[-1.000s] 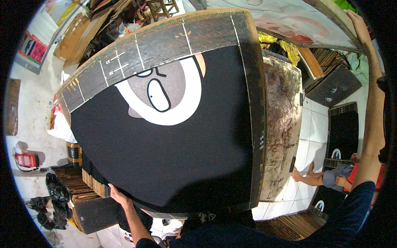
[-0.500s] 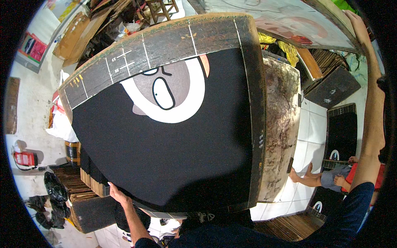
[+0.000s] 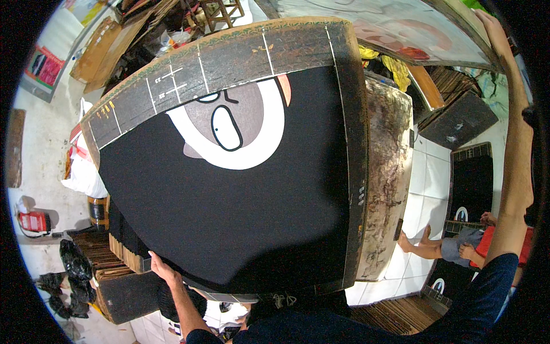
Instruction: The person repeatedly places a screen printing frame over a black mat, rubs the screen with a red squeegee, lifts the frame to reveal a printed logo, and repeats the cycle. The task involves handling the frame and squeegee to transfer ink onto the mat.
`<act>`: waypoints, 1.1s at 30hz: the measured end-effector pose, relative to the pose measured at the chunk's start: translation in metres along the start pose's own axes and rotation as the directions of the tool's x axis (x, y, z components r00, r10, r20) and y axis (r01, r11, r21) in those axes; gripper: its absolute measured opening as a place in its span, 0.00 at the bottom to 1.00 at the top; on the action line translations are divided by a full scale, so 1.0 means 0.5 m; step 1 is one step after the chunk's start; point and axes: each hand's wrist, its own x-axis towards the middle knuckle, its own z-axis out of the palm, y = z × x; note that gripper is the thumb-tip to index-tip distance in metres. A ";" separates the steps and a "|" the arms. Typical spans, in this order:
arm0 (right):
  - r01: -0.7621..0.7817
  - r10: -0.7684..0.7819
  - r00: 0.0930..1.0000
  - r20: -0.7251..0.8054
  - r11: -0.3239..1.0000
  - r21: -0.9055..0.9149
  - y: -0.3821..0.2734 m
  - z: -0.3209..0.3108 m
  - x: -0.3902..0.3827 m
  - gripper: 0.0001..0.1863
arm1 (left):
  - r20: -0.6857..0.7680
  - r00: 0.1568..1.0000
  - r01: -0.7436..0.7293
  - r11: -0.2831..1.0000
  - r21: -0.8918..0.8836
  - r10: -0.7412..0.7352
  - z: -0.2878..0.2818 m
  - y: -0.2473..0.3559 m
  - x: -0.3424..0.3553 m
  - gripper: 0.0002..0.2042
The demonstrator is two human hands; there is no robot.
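A large black fabric panel (image 3: 229, 218) is spread over a dark wooden printing board (image 3: 240, 54) with white ruled lines. Printed on the fabric is a white and grey cartoon face (image 3: 243, 146), its top cut off at the board's far strip. At the near left edge, my left hand (image 3: 163, 269) grips the rim of board and fabric, its thumb in sight and its other fingers mostly hidden below. Far to the right, my right arm reaches up, and my right hand (image 3: 490, 28) is closed over the wooden edge of a raised screen frame (image 3: 421, 28).
Right of the board is a stained wooden slab (image 3: 387, 183). Beyond it a co-worker in a red top (image 3: 487, 246) sits on white tiles (image 3: 427, 172) beside another black panel (image 3: 471, 180). Stacked boards (image 3: 123, 286) stand at lower left, more (image 3: 395, 312) at lower right, and a stool (image 3: 222, 12) at the back.
The view has shifted very slightly, and objects at the right sit a little further left. Both hands keep their places on the board and the screen frame.
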 end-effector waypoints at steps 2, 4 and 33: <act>0.043 -0.046 0.998 0.044 0.997 0.064 -0.054 -0.017 -0.008 0.29 | 0.007 1.000 -0.001 1.000 0.006 0.001 0.008 0.003 -0.002 0.24; -0.013 0.010 1.000 0.021 0.993 0.118 -0.128 -0.039 -0.031 0.27 | 0.032 0.999 0.006 1.000 0.016 -0.006 0.014 0.003 0.001 0.24; -0.320 0.327 0.944 -0.038 0.939 0.124 -0.343 -0.089 -0.132 0.24 | 0.587 0.792 -0.342 0.675 0.654 -0.167 0.808 -0.051 -0.308 0.32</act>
